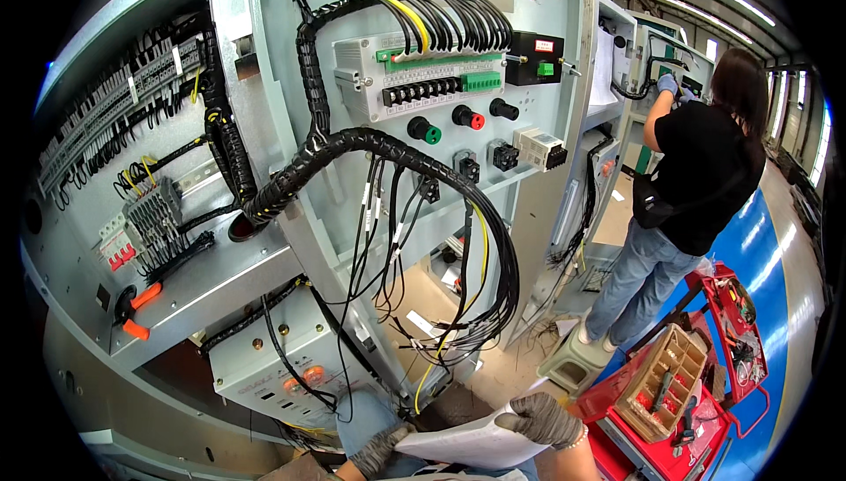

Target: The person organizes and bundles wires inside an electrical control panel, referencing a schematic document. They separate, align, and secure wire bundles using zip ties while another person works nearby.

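Note:
White paper sheets (471, 442), bent at the right edge, lie low in front of me over my lap. My left hand (377, 453), in a grey-striped work glove, grips their left edge. On the right edge my right hand (548, 419), gloved alike, closes round the paper. Above them hangs a loose bundle of black wires (489, 305) with a few yellow ones. It comes from a thick wrapped cable harness (379, 141) across the open cabinet door. On the door sits a grey terminal module (419, 71) with green connectors and many black wires plugged in.
Orange-handled pliers (139, 309) lie on the cabinet ledge at left. A wooden parts box (665, 375) stands on a red tool cart (617, 446) at right. Beyond it a person (705, 164) on a green step stool (575, 362) works at another cabinet.

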Available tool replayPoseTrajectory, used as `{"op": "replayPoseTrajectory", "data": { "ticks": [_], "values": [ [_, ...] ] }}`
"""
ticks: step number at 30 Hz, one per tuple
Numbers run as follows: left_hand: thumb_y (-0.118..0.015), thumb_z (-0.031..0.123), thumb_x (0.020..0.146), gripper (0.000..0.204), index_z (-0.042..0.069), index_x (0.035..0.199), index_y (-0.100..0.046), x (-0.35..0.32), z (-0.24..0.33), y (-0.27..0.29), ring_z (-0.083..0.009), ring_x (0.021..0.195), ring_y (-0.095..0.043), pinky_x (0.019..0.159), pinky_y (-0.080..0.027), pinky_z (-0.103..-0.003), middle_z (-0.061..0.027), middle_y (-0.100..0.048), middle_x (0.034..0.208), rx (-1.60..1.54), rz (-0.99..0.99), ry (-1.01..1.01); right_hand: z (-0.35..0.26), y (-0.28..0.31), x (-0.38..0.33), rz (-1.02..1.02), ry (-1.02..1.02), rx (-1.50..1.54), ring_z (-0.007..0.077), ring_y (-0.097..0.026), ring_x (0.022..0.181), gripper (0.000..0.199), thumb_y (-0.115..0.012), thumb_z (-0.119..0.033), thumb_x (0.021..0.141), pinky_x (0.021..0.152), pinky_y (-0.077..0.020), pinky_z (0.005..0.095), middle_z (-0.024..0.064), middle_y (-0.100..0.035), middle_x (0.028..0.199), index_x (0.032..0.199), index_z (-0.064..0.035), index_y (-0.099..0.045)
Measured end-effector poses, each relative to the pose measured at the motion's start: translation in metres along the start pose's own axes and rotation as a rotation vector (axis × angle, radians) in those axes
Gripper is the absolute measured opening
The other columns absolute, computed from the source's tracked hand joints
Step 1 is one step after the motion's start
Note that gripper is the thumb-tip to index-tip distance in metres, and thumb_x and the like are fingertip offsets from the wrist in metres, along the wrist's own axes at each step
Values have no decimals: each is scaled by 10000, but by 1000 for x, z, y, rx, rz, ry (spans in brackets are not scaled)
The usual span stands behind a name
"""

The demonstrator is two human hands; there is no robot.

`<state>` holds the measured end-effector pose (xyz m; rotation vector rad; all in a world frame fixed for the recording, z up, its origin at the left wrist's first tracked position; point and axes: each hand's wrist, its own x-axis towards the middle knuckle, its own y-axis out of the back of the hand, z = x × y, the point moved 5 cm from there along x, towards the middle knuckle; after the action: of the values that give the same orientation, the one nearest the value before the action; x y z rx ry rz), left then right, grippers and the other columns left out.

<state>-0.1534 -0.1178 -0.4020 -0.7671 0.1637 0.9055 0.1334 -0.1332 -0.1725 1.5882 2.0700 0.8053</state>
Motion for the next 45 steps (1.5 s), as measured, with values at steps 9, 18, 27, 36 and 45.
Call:
{"op": "replayPoseTrajectory", "data": {
  "ticks": [9, 18, 27, 36, 45],
  "values": [
    [-561, 313, 872, 260, 71, 965, -579, -12, 15, -14, -175, 835, -560, 756, -467, -326, -69, -597, 923, 116, 261, -96, 1, -2, 2, 37, 108, 101, 278, -520, 535, 262, -665, -251, 791, 513, -396, 327, 160, -517, 607, 714, -12, -592],
    [-617, 237, 840, 208, 72, 960, -579, -24, 24, -25, -182, 789, -576, 684, -492, -359, -69, -603, 883, -169, 419, -50, 126, 10, -17, 374, -233, 134, 285, -560, 598, 219, -568, -252, 797, 537, -445, 374, 124, -564, 647, 712, -51, -580],
    [-617, 189, 840, 227, 33, 1002, -590, -32, 44, -4, -175, 786, -591, 701, -491, -310, -66, -616, 862, -36, 490, -136, 329, -187, -113, -317, -1027, -457, 268, -559, 1068, 330, -370, -247, 901, 859, -443, 403, 135, -576, 1161, 1114, -127, -592],
    [-638, 166, 826, 254, 14, 1027, -609, -24, 28, 14, -142, 780, -583, 707, -486, -275, -55, -626, 884, 56, 499, -98, 352, -206, -111, -284, -1003, -392, 272, -551, 1079, 340, -362, -252, 903, 870, -438, 403, 139, -565, 1174, 1126, -124, -585],
    [-642, 172, 824, 255, 12, 1020, -614, -24, 26, 17, -146, 773, -584, 702, -487, -276, -59, -627, 883, 115, 507, -119, 363, -209, -103, -274, -993, -395, 276, -543, 1090, 350, -353, -257, 905, 880, -432, 403, 142, -555, 1186, 1138, -121, -577]
  ]
}}
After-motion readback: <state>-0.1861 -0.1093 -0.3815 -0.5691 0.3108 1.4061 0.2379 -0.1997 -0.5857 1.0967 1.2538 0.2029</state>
